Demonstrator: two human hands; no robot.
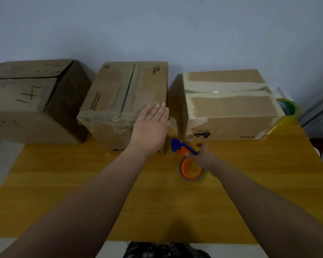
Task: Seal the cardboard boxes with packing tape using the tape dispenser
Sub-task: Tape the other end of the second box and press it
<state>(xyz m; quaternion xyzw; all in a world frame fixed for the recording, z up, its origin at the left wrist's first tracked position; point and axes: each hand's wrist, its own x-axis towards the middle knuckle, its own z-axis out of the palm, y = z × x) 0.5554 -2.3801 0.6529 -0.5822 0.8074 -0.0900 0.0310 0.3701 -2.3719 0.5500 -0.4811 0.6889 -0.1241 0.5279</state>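
Note:
Three cardboard boxes stand in a row along the wall. My left hand point(151, 127) lies flat, fingers together and extended, on the front right corner of the middle box point(119, 90). My right hand point(203, 155) grips the blue and orange tape dispenser point(183, 148), which sits low over the table just in front of the gap between the middle box and the right box point(229, 105). The dispenser's orange-cored tape roll point(191, 169) hangs below my hand. A loose strip of tape sticks out at the middle box's right edge. The left box point(32, 97) has pen marks on top.
The yellow wooden table point(157, 202) carries everything. A spare roll of clear tape with a green core point(288, 108) stands behind the right box at the table's far right edge. A grey wall is close behind the boxes. Pale floor shows on the left.

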